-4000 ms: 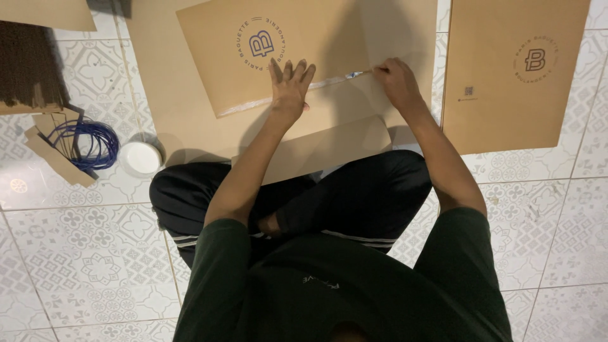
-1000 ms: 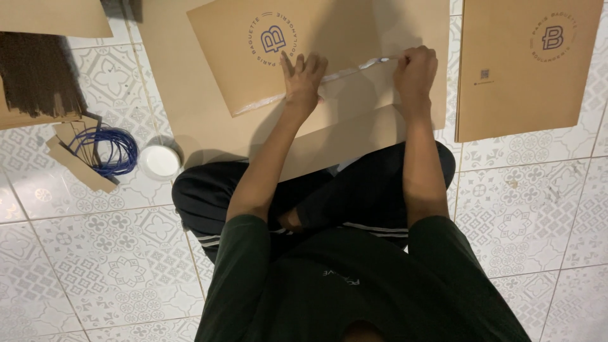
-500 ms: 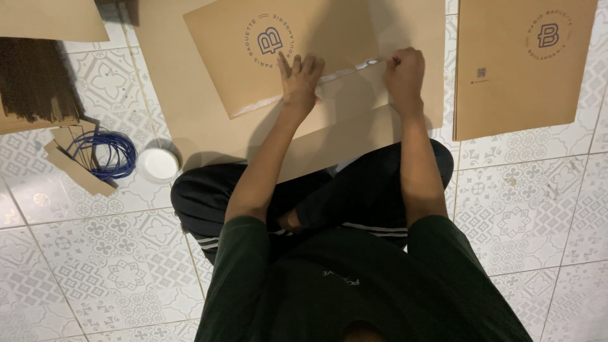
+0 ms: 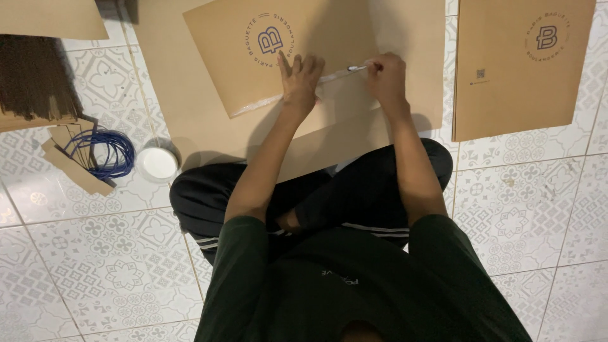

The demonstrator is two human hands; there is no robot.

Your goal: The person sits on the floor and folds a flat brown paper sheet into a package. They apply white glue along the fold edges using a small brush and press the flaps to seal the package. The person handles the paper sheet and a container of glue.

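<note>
At far left a coil of blue wire [image 4: 101, 152] lies on the patterned white tile floor [image 4: 95, 266], with a round white lid [image 4: 158, 163] just beside it. The left hand [image 4: 301, 79] presses flat, fingers spread, on a tan paper bag with a round blue emblem [image 4: 253, 69]. The right hand [image 4: 386, 76] pinches a thin clear strip [image 4: 354, 68] at the bag's lower edge. If the flat hand slips, the bag could skid and the strip tear or crease. A stack of tan printed bags [image 4: 519, 69] lies well apart to the right.

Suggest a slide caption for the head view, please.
Seated person's left hand presses a brown paper bag while right hand pinches its strip.
</note>
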